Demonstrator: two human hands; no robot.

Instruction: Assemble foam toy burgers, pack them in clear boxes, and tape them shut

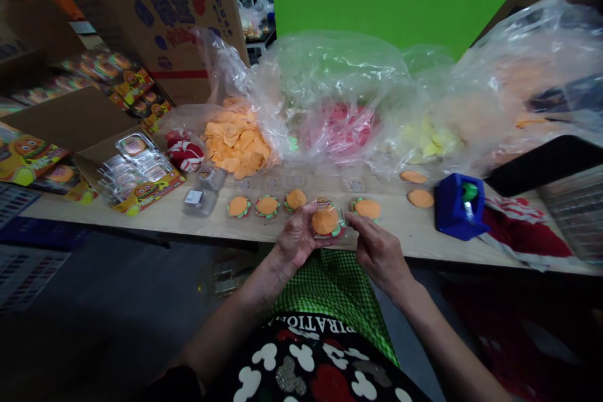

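My left hand [298,235] is closed around the edge of a clear plastic case with a layered candy burger [325,221] in it, tilted up over the front of the table. Orange rounds, green and red layers show through the plastic. Close to the case's right side is my right hand [379,248], its fingers curled and pinched; what they hold, if anything, is hidden. More burgers in clear trays lie along the table: one [239,206] at left, a second [267,206] beside it, a third [296,200] by my left hand, and another [366,208] behind my right fingers.
Open plastic bags hold orange rounds [238,138], pink pieces [346,129] and yellow pieces [431,141] at the back. A blue tape dispenser [459,207] stands right, near two loose orange rounds [419,198]. At left, a display box [151,195] contains packed cases; empty-looking clear cases [200,201] lie beside it.
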